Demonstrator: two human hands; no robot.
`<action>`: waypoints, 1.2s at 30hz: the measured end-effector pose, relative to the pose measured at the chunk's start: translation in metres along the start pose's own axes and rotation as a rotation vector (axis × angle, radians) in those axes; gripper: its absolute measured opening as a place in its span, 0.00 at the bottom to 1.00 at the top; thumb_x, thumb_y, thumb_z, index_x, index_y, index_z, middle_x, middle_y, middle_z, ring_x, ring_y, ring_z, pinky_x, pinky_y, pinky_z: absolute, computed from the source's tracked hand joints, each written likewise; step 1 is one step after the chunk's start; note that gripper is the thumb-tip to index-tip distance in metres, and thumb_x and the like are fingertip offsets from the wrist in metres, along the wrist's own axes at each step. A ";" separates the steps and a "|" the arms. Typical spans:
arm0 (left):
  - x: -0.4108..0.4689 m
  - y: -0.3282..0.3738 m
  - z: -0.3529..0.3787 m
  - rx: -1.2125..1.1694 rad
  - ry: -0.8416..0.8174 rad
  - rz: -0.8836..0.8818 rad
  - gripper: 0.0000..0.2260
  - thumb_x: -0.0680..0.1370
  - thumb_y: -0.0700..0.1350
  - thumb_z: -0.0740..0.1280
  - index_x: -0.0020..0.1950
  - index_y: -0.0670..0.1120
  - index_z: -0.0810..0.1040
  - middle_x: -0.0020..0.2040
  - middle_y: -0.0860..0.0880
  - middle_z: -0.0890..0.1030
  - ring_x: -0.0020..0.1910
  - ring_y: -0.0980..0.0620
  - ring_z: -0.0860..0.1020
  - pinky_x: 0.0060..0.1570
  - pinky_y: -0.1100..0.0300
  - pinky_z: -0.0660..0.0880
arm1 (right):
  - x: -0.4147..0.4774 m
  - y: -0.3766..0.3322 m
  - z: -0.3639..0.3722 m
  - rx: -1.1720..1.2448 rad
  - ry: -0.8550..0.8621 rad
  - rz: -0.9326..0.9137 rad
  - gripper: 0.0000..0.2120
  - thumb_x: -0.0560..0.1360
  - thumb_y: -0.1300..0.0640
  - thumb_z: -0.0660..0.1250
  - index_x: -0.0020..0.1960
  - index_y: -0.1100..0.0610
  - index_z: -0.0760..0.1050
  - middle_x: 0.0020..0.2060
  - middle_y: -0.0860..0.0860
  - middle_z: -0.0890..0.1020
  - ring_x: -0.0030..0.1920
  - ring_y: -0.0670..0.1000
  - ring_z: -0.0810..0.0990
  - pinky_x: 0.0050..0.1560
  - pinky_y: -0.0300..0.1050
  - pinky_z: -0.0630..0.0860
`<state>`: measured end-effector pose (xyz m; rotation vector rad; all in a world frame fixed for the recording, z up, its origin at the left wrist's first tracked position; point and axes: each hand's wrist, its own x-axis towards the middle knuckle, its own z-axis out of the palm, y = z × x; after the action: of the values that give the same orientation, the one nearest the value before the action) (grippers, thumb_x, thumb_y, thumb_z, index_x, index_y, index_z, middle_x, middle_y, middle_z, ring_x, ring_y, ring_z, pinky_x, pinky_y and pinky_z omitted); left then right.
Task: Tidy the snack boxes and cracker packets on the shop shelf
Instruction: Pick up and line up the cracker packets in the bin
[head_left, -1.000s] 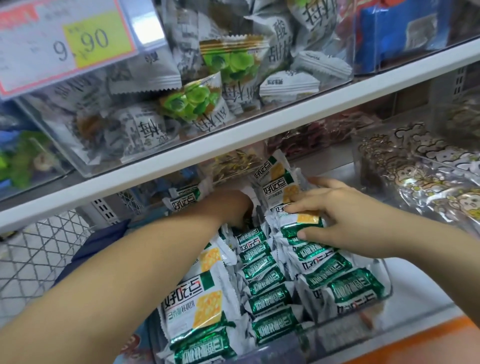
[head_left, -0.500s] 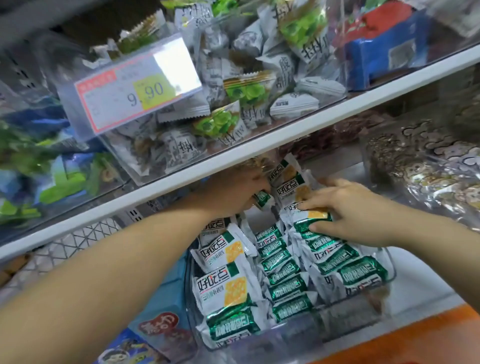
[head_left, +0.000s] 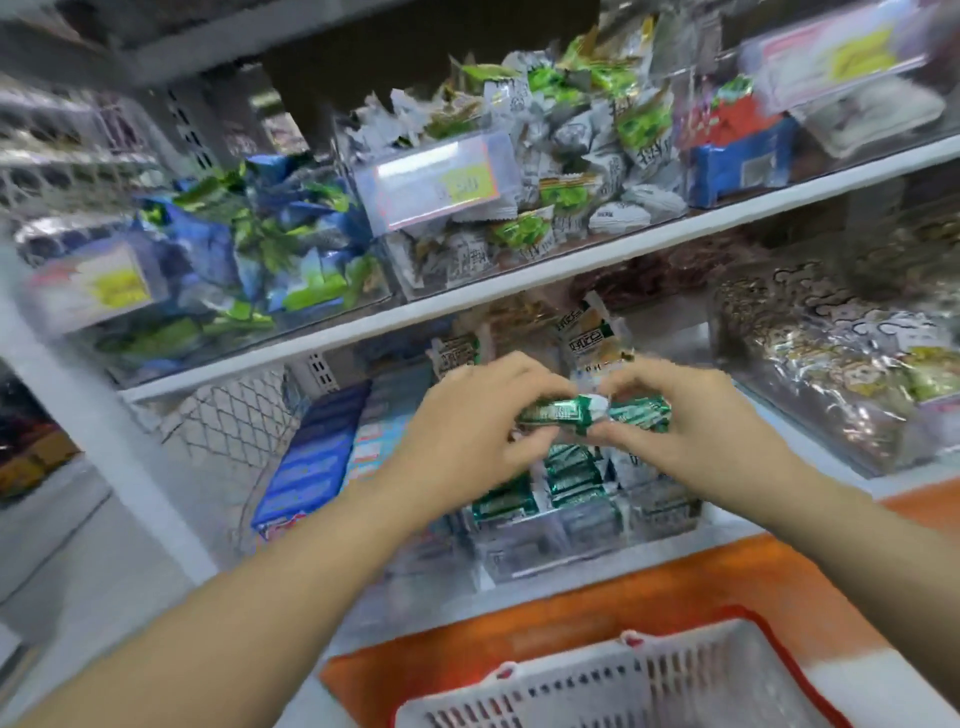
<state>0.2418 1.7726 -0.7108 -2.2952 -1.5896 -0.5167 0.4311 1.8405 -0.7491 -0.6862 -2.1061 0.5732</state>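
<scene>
Both hands are just above the clear bin (head_left: 524, 558) on the lower shelf. The left hand (head_left: 475, 423) pinches one green cracker packet (head_left: 553, 414) by its end; the right hand (head_left: 693, 434) pinches a second packet (head_left: 640, 413); the wrappers touch between the thumbs. Blurred, so grip depth is unclear. Risk: slick foil held at the fingertips slips, drops onto the filed rows (head_left: 571, 473) and skews them, or falls past the shelf lip into the basket (head_left: 649, 686). The leaning packets (head_left: 587, 338) at the back could topple if bumped.
</scene>
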 end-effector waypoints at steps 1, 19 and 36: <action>-0.010 0.005 0.000 -0.088 0.020 -0.027 0.15 0.73 0.51 0.67 0.60 0.54 0.77 0.54 0.56 0.78 0.51 0.58 0.74 0.47 0.59 0.68 | -0.011 -0.007 0.001 0.059 0.024 0.018 0.08 0.68 0.55 0.75 0.41 0.48 0.77 0.38 0.38 0.81 0.45 0.34 0.77 0.45 0.24 0.67; -0.104 0.057 0.049 -1.466 0.258 -0.862 0.07 0.68 0.47 0.65 0.41 0.45 0.77 0.32 0.52 0.82 0.31 0.60 0.79 0.36 0.64 0.76 | -0.084 -0.017 0.028 0.654 -0.224 0.515 0.07 0.63 0.51 0.71 0.34 0.54 0.80 0.36 0.54 0.85 0.40 0.49 0.84 0.44 0.35 0.78; -0.113 0.061 0.049 -0.970 0.176 -0.843 0.10 0.80 0.49 0.58 0.43 0.49 0.74 0.26 0.58 0.73 0.26 0.63 0.68 0.30 0.69 0.65 | -0.091 -0.017 0.047 0.628 -0.141 0.633 0.11 0.75 0.48 0.63 0.38 0.52 0.75 0.33 0.65 0.79 0.37 0.63 0.79 0.51 0.55 0.75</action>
<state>0.2689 1.6797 -0.8083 -1.8054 -2.5255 -1.9773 0.4342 1.7614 -0.8170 -0.9444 -1.6477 1.5831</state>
